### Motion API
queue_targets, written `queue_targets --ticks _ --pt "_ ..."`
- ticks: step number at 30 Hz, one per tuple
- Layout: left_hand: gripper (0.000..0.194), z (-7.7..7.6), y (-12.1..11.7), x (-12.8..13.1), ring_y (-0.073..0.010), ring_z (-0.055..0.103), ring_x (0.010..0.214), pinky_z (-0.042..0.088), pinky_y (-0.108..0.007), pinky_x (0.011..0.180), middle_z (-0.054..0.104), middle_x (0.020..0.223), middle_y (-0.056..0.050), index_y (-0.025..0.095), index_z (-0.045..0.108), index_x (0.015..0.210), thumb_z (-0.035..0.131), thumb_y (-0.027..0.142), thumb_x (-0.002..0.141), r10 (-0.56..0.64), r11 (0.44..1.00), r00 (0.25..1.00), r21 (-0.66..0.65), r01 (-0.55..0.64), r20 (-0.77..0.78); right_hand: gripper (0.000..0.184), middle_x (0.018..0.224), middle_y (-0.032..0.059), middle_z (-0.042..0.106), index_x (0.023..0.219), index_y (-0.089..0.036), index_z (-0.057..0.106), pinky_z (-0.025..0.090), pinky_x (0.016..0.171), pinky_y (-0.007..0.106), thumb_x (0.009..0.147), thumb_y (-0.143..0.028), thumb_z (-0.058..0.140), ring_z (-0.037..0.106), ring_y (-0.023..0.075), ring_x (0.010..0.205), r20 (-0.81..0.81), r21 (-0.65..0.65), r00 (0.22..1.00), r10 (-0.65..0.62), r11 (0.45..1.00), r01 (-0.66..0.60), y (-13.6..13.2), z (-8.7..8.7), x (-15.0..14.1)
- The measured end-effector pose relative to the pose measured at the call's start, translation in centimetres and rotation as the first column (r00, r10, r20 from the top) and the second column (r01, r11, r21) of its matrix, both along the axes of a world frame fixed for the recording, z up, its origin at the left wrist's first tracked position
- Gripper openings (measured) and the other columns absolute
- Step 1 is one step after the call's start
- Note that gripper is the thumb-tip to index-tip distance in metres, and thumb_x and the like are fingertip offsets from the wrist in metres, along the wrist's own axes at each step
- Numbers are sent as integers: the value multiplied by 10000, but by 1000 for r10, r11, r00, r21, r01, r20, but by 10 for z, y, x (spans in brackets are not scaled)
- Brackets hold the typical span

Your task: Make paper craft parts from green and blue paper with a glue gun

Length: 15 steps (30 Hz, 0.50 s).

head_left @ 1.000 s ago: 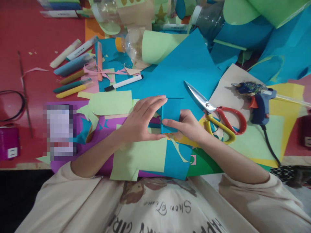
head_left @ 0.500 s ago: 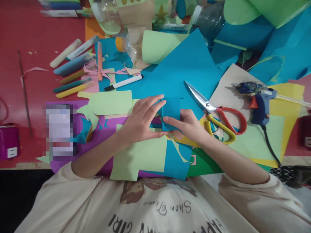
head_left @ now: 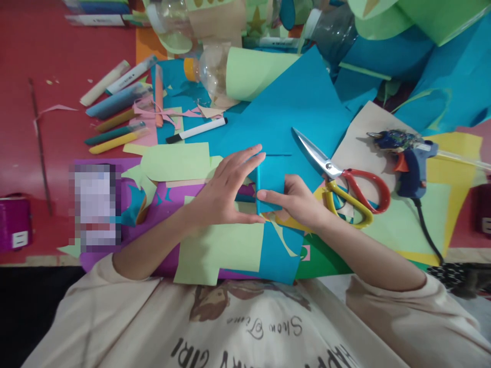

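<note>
Blue paper [head_left: 273,176] in right hand [head_left: 302,202], left hand [head_left: 224,191] arched open

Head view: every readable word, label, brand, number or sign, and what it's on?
"Show Time": shirt, script print
"HAPP": shirt, partly hidden, rest not legible
"GIR": shirt, last letter unclear, lettering before it unreadable
White marker: small print, too small to read
Markers at top left and top center: print too small
Purple box: white label, unreadable
Phone: pixelated, unreadable
</note>
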<state>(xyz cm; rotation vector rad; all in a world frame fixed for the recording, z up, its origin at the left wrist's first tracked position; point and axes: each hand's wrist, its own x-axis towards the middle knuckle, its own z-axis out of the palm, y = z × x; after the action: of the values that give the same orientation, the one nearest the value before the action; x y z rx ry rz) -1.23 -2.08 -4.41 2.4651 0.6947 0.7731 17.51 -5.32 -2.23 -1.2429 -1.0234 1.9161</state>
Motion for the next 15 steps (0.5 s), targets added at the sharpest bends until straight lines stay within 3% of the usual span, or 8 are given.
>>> queue_targets --ticks 3,7,11,15 --pt "1025 -1 1 -1 -341 350 1397 362 -504 1088 325 1521 -183 236 -10 1522 524 710 786 -36 997 999 -72 37 18 426 449 -85 456 582 -182 485 268 349 201 642 -468 796 345 36 363 -92 -80 996 -9 997 2 -2 -3 0" --pt "967 1 1 -2 -331 370 1385 373 -490 1088 361 1504 -180 223 49 1521 543 656 812 -25 996 1000 -85 25 7 447 470 -79 474 600 -184 495 296 368 206 629 -524 784 379 43 376 -124 -95 992 -18 995 7 0 -1 -2" --pt "921 4 -1 -1 -346 382 1371 357 -494 1096 401 1478 -191 183 132 1512 587 581 817 3 999 998 -44 -6 -67 487 444 -80 398 514 -201 391 255 385 221 685 -482 751 308 40 400 105 109 994 -31 994 19 1 2 -1" --pt "908 4 -1 -1 -342 394 1365 363 -496 1084 412 1462 -221 149 130 1504 580 561 831 14 1000 989 29 -10 -149 447 460 -67 371 506 -208 368 231 426 242 773 -420 657 289 52 447 351 335 931 -102 942 -23 -1 -4 1"
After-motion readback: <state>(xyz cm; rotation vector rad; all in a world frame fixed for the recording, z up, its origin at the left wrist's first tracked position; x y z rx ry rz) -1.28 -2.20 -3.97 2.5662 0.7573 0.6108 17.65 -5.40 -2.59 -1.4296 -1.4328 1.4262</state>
